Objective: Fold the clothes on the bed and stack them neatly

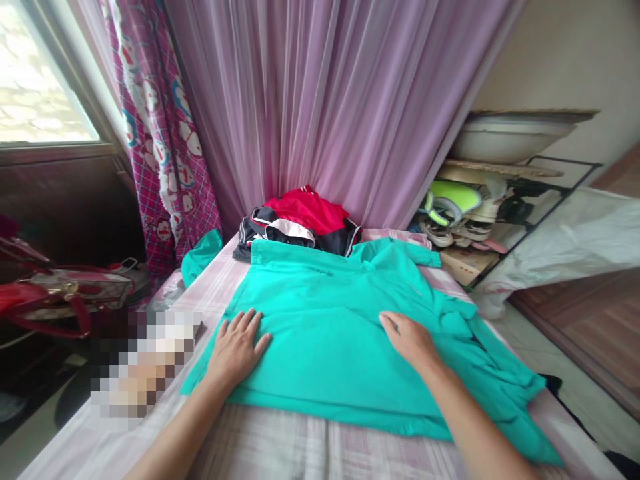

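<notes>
A teal shirt lies spread over the bed, mostly flat, with a small dark print near its upper middle. Its right side is bunched in folds, and a sleeve reaches toward the back right. My left hand rests palm down on the left part of the cloth, fingers and thumb apart. On the right part, my right hand touches the fabric with its fingers bent together, the thumb and forefinger closed at the cloth. The other fingers of that hand are mostly hidden.
Behind the shirt sits a heap of red and dark clothes against a purple curtain. A teal cloth hangs at the bed's left edge, above a pixelated patch. At right stands a shoe rack topped by a basin.
</notes>
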Demonstrator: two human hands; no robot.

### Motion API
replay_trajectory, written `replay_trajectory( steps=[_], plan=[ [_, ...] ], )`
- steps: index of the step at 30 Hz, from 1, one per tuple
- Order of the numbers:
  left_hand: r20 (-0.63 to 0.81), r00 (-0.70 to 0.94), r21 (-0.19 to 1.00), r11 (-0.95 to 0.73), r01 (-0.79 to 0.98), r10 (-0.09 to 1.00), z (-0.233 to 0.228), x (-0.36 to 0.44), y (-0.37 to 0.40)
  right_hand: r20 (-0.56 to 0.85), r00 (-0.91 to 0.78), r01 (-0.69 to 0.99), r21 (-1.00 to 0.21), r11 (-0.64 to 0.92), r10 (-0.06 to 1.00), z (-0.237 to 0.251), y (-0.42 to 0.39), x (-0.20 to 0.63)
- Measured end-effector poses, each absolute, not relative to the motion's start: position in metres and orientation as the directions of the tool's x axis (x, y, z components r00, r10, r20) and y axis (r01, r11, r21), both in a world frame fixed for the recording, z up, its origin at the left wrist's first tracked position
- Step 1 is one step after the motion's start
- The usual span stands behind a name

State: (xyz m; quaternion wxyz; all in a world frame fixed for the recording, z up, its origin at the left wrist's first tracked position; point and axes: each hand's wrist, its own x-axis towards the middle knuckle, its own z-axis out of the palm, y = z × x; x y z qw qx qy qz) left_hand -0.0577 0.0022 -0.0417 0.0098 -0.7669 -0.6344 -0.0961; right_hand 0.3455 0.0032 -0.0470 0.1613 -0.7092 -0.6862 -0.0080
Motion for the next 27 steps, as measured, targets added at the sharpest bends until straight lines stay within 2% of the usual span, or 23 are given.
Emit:
replay_trajectory(
  steps=[7, 12, 15, 19, 23, 27],
  plan=[
    [0.154, 0.178, 0.102, -0.195, 0.975, 0.972, -0.038, -0.055, 0.000, 0.351, 0.104, 0.994, -0.063, -0.088, 0.931, -0.062, -0.060, 0.336],
    [0.120, 0.183, 0.157, -0.201, 0.967, 0.976, -0.039, -0.063, 0.011, 0.362, 0.146, 0.989, -0.032, -0.144, 0.921, -0.067, -0.078, 0.351],
    [0.021, 0.239, 0.210, -0.238, 0.948, 0.971, -0.028, -0.075, 0.025, 0.324, 0.176, 0.984, -0.041, -0.172, 0.929, -0.068, -0.085, 0.360],
    [-0.071, 0.260, 0.193, -0.242, 0.951, 0.963, -0.010, -0.090, 0.040, 0.214, 0.223, 0.973, -0.102, -0.205, 0.951, -0.070, -0.092, 0.373],
    [-0.095, 0.263, 0.159, -0.246, 0.956, 0.960, -0.002, -0.089, 0.048, 0.147, 0.277, 0.954, -0.157, -0.255, 0.949, -0.068, -0.097, 0.380],
    [-0.051, 0.277, 0.137, -0.268, 0.954, 0.959, 0.003, -0.076, 0.056, 0.167, 0.330, 0.935, -0.194, -0.298, 0.929, -0.064, -0.100, 0.380]
  ],
)
